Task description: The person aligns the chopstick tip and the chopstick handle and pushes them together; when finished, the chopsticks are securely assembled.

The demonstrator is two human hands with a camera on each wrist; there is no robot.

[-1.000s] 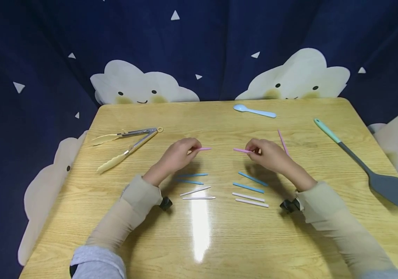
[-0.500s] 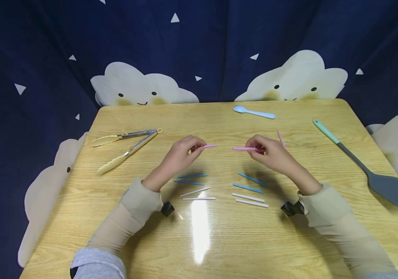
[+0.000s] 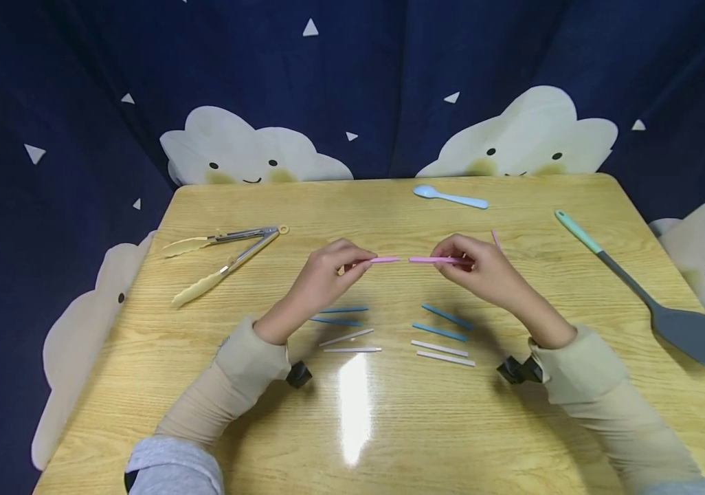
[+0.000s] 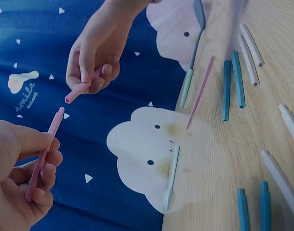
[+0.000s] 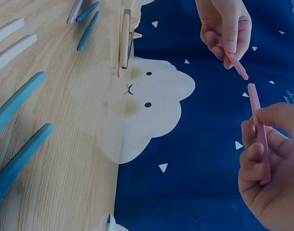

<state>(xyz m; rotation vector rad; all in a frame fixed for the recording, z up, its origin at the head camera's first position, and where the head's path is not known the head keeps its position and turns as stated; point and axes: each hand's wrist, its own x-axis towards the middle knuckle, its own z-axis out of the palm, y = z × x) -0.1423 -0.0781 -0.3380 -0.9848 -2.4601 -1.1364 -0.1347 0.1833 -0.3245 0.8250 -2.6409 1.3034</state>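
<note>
My left hand [image 3: 332, 273] pinches a pink square-sided stick [image 3: 385, 259] between thumb and fingers, its narrowed tip pointing right. Facing it, my right hand [image 3: 481, 268] grips another pink stick [image 3: 422, 260] with a blunt square end. Both sticks are raised above the table and nearly in line; a small gap separates their ends. In the left wrist view, the left stick [image 4: 45, 154] lies along the curled fingers. The right wrist view shows the other stick [image 5: 259, 130] held the same way. A third pink stick [image 3: 495, 238] lies behind my right hand, partly hidden in the head view.
Blue sticks [image 3: 343, 309] and white sticks [image 3: 352, 350] lie in pairs below my left hand. More blue sticks [image 3: 440, 331] and white sticks [image 3: 439, 348] lie at right. Tongs [image 3: 204, 287] rest at left, a blue spoon [image 3: 451, 199] at the back, a spatula [image 3: 699, 337] at right.
Both hands have risen slightly. My left hand has moved right, and the right-hand stick has turned level. The gap between the two pink ends has narrowed from wide to small.
</note>
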